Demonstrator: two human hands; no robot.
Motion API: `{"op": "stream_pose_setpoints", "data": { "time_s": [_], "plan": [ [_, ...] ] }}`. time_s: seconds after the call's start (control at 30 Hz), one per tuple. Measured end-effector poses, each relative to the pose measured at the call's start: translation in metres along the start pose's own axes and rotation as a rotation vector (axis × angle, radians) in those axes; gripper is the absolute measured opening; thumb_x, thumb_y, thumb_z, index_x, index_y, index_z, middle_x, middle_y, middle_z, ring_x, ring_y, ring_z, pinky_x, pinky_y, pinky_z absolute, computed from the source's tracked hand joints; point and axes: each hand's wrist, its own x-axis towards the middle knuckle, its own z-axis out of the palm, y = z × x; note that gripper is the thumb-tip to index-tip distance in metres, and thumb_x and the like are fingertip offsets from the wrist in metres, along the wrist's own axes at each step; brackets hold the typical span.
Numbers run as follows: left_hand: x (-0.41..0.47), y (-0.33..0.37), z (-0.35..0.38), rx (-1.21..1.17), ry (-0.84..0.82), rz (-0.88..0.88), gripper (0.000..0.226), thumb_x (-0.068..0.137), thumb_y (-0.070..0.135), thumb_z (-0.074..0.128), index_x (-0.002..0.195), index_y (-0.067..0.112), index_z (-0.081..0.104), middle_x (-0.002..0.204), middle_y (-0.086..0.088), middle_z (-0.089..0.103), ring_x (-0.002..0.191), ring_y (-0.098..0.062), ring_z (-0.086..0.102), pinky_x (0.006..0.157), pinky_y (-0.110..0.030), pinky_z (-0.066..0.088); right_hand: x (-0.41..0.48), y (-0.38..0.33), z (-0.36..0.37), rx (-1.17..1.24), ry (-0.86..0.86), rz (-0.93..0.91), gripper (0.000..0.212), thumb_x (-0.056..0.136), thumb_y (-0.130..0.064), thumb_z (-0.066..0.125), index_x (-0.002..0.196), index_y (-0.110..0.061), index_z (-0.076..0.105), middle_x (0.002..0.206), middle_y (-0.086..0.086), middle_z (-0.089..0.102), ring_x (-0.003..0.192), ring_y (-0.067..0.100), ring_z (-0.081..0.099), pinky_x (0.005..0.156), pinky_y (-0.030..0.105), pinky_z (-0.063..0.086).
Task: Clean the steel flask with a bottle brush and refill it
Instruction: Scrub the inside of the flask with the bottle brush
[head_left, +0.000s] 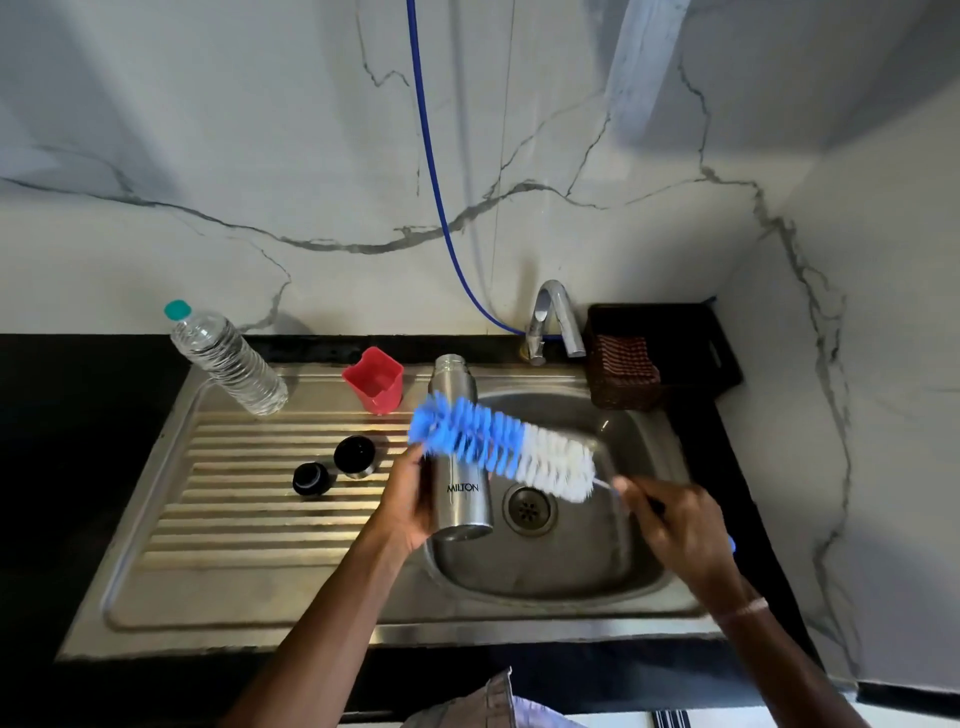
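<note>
Now left fingers (418, 464) wrap the flask (460, 493), right fingers (640, 500) clamp the bottle brush (503, 451) crossing it.

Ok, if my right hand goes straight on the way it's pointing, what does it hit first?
The right hand points forward and left along the brush it holds, so it would probably meet the flask in the left hand first. The bristles cross the flask; depth is unclear.
</note>
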Motion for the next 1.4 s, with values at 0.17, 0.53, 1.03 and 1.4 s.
{"op": "stream_pose_setpoints", "data": {
  "time_s": [0.17,0.53,1.03,1.4],
  "plan": [
    [0.002,-0.005,0.006,-0.092,-0.076,-0.049,0.060,0.102,0.047,0.048,0.146,0.007,0.055,0.144,-0.024,0.058,0.108,-0.037,0.070,0.092,-0.050,0.056,0.067,-0.009,0.019,-0.111,0.077,0.062,0.065,0.094,-0.075,0.034,0.071,-0.021,0.063,0.063,0.000,0.068,0.065,0.028,0.069,0.056,0.037,0.051],
    [0.021,0.010,-0.021,-0.034,0.055,0.067,0.057,0.069,0.042,0.088,0.111,0.004,0.076,0.103,-0.016,0.072,0.095,-0.030,0.072,0.095,-0.044,0.058,-0.034,0.003,-0.005,0.077,-0.079,-0.098,0.040,0.099,-0.059,0.050,0.077,-0.027,0.063,0.054,-0.015,0.055,0.045,-0.002,0.053,0.045,0.027,0.045],
    [0.018,-0.002,-0.011,0.011,0.034,0.069,0.068,0.083,0.041,0.077,0.142,0.011,0.060,0.131,-0.017,0.065,0.116,-0.033,0.063,0.100,-0.049,0.053,0.071,-0.026,0.023,-0.104,0.033,0.052,0.056,0.096,-0.069,0.041,0.076,-0.024,0.067,0.061,-0.003,0.065,0.062,0.024,0.066,0.057,0.038,0.053],
    [0.022,0.015,-0.031,-0.217,0.049,-0.001,0.047,0.082,0.035,0.076,0.121,0.011,0.066,0.127,-0.016,0.062,0.111,-0.033,0.064,0.116,-0.049,0.040,-0.039,0.011,0.002,0.007,-0.050,-0.064,0.046,0.097,-0.071,0.040,0.086,-0.033,0.065,0.054,-0.009,0.058,0.045,0.009,0.058,0.046,0.032,0.045]
  ]
}}
